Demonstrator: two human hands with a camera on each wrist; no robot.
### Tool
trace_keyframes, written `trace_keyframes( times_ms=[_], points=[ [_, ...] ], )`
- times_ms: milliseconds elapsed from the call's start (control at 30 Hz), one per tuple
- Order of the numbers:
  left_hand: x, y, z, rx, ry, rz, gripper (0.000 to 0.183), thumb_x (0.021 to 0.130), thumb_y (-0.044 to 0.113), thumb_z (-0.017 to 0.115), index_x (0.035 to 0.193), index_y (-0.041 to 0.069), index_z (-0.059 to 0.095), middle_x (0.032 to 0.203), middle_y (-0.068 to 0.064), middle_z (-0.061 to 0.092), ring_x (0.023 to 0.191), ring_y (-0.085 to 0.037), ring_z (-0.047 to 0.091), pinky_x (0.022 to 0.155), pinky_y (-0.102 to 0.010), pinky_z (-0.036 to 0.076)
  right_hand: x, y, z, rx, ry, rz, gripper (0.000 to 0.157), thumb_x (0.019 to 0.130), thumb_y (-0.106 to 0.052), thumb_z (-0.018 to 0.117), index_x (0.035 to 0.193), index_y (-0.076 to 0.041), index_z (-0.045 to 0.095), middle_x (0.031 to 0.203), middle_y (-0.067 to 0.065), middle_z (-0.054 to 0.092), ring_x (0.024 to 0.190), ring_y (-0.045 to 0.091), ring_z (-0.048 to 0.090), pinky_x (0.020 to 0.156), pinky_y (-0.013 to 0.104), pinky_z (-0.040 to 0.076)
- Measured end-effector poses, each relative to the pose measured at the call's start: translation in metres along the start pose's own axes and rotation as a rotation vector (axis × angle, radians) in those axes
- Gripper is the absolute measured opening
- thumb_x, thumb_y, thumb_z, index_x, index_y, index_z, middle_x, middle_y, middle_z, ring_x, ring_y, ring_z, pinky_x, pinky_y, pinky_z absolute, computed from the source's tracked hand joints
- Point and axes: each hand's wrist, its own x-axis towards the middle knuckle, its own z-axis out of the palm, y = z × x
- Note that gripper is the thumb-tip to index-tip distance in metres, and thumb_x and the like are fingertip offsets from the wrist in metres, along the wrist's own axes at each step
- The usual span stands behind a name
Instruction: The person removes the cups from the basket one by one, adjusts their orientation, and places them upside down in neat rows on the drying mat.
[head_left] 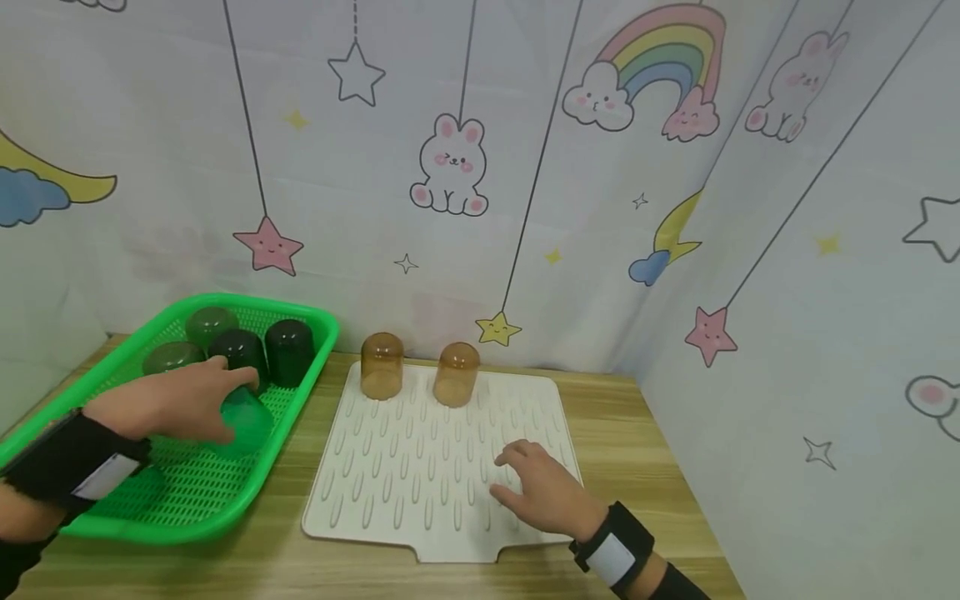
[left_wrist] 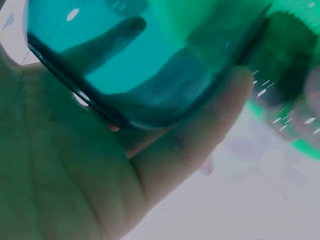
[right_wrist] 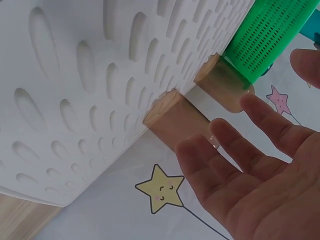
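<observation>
My left hand [head_left: 180,402] grips a teal see-through cup [head_left: 251,425] over the green basket [head_left: 258,479]. In the left wrist view the fingers show through the cup's wall and the thumb lies along its outside. Inside the basket are two dark cups [head_left: 290,353] and two greenish cups [head_left: 212,327], near its far end. Two amber cups [head_left: 382,367] stand upside down along the back of the white ridged draining board [head_left: 442,467]. My right hand [head_left: 546,493] hovers over the board's right side, fingers loosely bent and holding nothing; both amber cups appear beyond its fingertips in the right wrist view.
Basket and board sit side by side on a wooden table [head_left: 622,433]. A white cloth wall [head_left: 420,300] with cartoon prints rises behind the table and along its right side. The basket's raised rim [head_left: 326,325] lies close to the board's left edge.
</observation>
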Motion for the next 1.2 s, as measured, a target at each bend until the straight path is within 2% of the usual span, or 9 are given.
trace_keyframes(
  times_ms=[100, 200, 300, 467, 600, 900, 1033, 1200],
  points=[
    [-0.006, 0.010, -0.009, 0.017, 0.090, 0.027, 0.059, 0.069, 0.019, 0.072, 0.120, 0.001, 0.047, 0.103, -0.030, 0.045, 0.072, -0.026, 0.048, 0.052, -0.034, 0.037, 0.000, -0.002, -0.001, -0.006, 0.004, -0.001, 0.035, 0.091, -0.035, 0.057, 0.112, -0.008, 0.059, 0.119, 0.010, 0.054, 0.110, 0.021, 0.047, 0.090, 0.041, 0.046],
    [-0.011, 0.026, -0.014, 0.035, 0.174, 0.046, 0.058, 0.069, 0.017, 0.071, 0.119, 0.002, 0.047, 0.100, -0.026, 0.047, 0.075, -0.027, 0.049, 0.052, -0.034, 0.040, 0.000, -0.004, -0.001, -0.014, 0.014, -0.007, 0.034, 0.091, -0.035, 0.058, 0.112, -0.009, 0.059, 0.119, 0.009, 0.054, 0.110, 0.020, 0.047, 0.090, 0.040, 0.045],
    [-0.012, 0.045, -0.016, 0.040, 0.230, 0.072, 0.056, 0.069, 0.018, 0.070, 0.119, 0.004, 0.048, 0.098, -0.020, 0.049, 0.083, -0.030, 0.049, 0.056, -0.036, 0.044, 0.000, -0.005, -0.002, -0.009, 0.028, -0.013, 0.032, 0.090, -0.034, 0.058, 0.112, -0.010, 0.058, 0.119, 0.009, 0.054, 0.110, 0.020, 0.047, 0.091, 0.040, 0.045],
    [-0.014, 0.071, -0.012, 0.046, 0.297, 0.126, 0.058, 0.072, 0.026, 0.073, 0.121, 0.007, 0.049, 0.100, -0.016, 0.049, 0.088, -0.031, 0.049, 0.062, -0.040, 0.049, 0.001, -0.010, -0.003, 0.022, 0.048, -0.017, 0.037, 0.088, -0.033, 0.062, 0.116, -0.009, 0.056, 0.120, 0.008, 0.053, 0.112, 0.019, 0.046, 0.091, 0.041, 0.045],
    [-0.012, 0.088, -0.002, 0.049, 0.338, 0.172, 0.061, 0.072, 0.030, 0.075, 0.122, 0.005, 0.048, 0.101, -0.014, 0.048, 0.086, -0.027, 0.048, 0.064, -0.038, 0.049, 0.003, -0.017, 0.000, 0.056, 0.062, -0.024, 0.047, 0.085, -0.034, 0.065, 0.123, -0.008, 0.051, 0.122, 0.007, 0.051, 0.113, 0.018, 0.045, 0.092, 0.041, 0.044],
    [0.009, 0.124, 0.045, -0.006, 0.365, 0.235, 0.055, 0.073, 0.033, 0.072, 0.116, 0.009, 0.048, 0.098, -0.009, 0.046, 0.079, -0.021, 0.046, 0.063, -0.036, 0.048, 0.010, -0.041, 0.009, 0.141, 0.091, -0.069, 0.065, 0.082, -0.039, 0.068, 0.133, -0.008, 0.040, 0.131, 0.006, 0.044, 0.118, 0.014, 0.040, 0.096, 0.039, 0.042],
    [0.021, 0.136, 0.060, -0.026, 0.335, 0.243, 0.057, 0.074, 0.035, 0.072, 0.117, 0.008, 0.046, 0.098, -0.010, 0.046, 0.077, -0.020, 0.047, 0.064, -0.035, 0.049, 0.010, -0.050, 0.017, 0.168, 0.114, -0.117, 0.076, 0.079, -0.042, 0.070, 0.137, -0.009, 0.034, 0.135, 0.007, 0.038, 0.122, 0.014, 0.036, 0.096, 0.039, 0.042],
    [0.031, 0.150, 0.073, -0.060, 0.290, 0.270, 0.065, 0.075, 0.040, 0.073, 0.123, 0.008, 0.043, 0.098, -0.008, 0.048, 0.078, -0.019, 0.051, 0.061, -0.034, 0.051, 0.011, -0.059, 0.031, 0.196, 0.153, -0.155, 0.086, 0.078, -0.045, 0.071, 0.141, -0.010, 0.026, 0.140, 0.008, 0.033, 0.125, 0.016, 0.032, 0.097, 0.041, 0.041]
  ],
)
